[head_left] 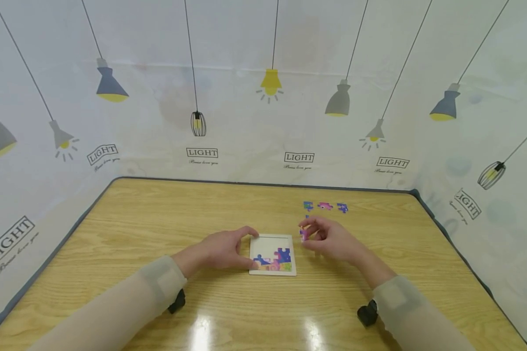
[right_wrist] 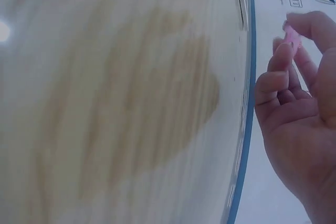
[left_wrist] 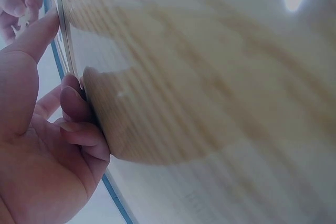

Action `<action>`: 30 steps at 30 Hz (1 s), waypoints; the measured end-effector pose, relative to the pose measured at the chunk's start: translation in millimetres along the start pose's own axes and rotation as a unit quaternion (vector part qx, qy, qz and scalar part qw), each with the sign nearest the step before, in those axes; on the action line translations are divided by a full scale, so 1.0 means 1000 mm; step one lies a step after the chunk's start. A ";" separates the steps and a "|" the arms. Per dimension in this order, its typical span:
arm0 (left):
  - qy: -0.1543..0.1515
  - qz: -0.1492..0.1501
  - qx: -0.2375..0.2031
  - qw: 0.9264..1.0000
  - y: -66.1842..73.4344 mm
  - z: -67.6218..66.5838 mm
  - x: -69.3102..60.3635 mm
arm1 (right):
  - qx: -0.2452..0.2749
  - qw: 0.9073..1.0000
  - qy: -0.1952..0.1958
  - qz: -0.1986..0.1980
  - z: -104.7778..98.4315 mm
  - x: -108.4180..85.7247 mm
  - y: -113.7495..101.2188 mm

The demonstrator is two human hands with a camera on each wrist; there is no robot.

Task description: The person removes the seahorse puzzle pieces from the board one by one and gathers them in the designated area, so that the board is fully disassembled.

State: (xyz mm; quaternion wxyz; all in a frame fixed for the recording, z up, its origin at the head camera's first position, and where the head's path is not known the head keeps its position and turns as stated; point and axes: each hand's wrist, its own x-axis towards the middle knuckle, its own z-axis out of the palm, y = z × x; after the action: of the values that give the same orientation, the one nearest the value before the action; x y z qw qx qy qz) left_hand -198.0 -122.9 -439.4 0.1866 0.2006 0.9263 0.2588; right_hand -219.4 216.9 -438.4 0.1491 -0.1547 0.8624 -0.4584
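Lamp-printed backdrop behind wooden table.

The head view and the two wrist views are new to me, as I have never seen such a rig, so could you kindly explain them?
There is no machine here: each grip is a person's bare hand. The wide picture comes from a camera worn on the head, looking forward and down; the two others come from cameras on the wrists, each facing that hand's work. On the wooden table lies a white tray, partly filled with jigsaw pieces. The left hand holds the tray's left side, thumb near one corner and a finger near another. The right hand pinches a pinkish piece above the table, just right of the tray. Beyond that hand lie several loose pieces.
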 end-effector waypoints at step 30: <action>-0.005 -0.004 -0.007 1.000 0.001 -0.001 0.000 | -0.012 0.994 0.066 0.088 -0.059 0.002 0.042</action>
State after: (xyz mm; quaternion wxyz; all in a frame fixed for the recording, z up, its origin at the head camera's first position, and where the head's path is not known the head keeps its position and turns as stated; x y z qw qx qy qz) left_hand -197.8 -122.7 -438.0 0.1935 0.1966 0.9244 0.2635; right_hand -250.0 282.1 -442.3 0.1300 -0.0491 0.8860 -0.4424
